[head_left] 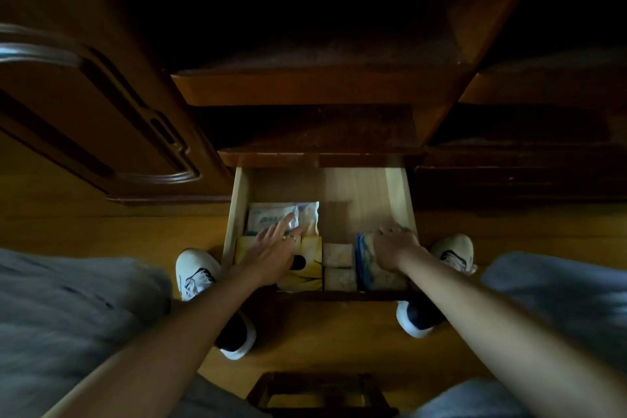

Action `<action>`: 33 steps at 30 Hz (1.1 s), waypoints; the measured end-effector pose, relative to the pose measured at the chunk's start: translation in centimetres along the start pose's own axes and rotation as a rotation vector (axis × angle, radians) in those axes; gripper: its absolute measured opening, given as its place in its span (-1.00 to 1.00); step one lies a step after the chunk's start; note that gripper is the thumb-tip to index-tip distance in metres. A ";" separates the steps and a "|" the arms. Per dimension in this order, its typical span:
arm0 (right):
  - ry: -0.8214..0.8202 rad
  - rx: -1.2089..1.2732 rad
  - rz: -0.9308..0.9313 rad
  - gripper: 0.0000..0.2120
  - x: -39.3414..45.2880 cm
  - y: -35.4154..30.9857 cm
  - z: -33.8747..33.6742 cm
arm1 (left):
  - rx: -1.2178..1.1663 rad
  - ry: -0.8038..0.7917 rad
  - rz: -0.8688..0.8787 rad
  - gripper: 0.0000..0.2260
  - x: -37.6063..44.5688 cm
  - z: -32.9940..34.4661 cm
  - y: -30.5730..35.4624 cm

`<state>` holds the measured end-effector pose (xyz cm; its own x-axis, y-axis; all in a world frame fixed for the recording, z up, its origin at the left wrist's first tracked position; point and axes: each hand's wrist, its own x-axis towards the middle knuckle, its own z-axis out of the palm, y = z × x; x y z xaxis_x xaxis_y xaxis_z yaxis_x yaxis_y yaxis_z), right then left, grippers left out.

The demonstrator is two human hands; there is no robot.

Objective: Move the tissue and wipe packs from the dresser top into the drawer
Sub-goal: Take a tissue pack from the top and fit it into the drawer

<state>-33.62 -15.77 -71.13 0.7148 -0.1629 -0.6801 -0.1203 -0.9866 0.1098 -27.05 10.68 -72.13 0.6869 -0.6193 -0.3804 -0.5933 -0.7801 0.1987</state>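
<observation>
The pale wooden drawer [359, 190] stands pulled out below the dark dresser top [325, 132]. Inside at the back left lie a white wipe pack [268, 218] and a shiny pack [310, 219] beside it. A yellow tissue pack [307, 273] fills the front left, two small beige packs [337, 266] the middle, and a blue-edged pack [371, 273] the front right. My left hand [273, 249] hovers flat over the yellow pack, fingers spread toward the white pack. My right hand [395, 246] rests palm-down on the blue-edged pack, pressing it.
A carved wooden cabinet door [101, 105] is at the left. My white shoes [195, 273] [456, 251] stand on the yellow floor either side of the drawer. A dark wooden stool [322, 394] sits at the bottom. Grey fabric [68, 316] lies at the left and right.
</observation>
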 end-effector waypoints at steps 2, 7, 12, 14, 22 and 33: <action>-0.008 0.003 -0.006 -0.62 -2.0 0.0 -2.8 | 0.055 0.015 0.061 -0.39 -0.2 -2.8 0.2; 0.133 0.122 -0.058 -0.66 -8.5 1.7 -11.6 | 0.069 0.254 0.163 -0.54 -1.9 -14.0 1.3; 0.855 0.276 -0.280 -0.74 -19.5 5.5 -24.5 | 0.058 0.815 0.362 -0.64 -6.2 -29.0 4.0; 1.141 0.283 -0.278 -0.79 -22.4 7.3 -29.5 | 0.065 1.000 0.402 -0.71 -7.1 -34.6 5.1; 0.893 0.270 0.043 -0.47 -20.5 11.6 -38.3 | 0.096 0.953 0.109 -0.63 -2.4 -44.6 4.1; 1.284 -0.047 0.189 -0.49 -15.2 13.2 -41.9 | 0.080 0.740 0.011 -0.35 9.1 -50.4 3.6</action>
<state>-17.23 -26.43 -28.97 0.8377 -0.1593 0.5223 -0.2854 -0.9432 0.1701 -1.74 -2.27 -29.34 0.7668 -0.5477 0.3347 -0.6115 -0.7818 0.1217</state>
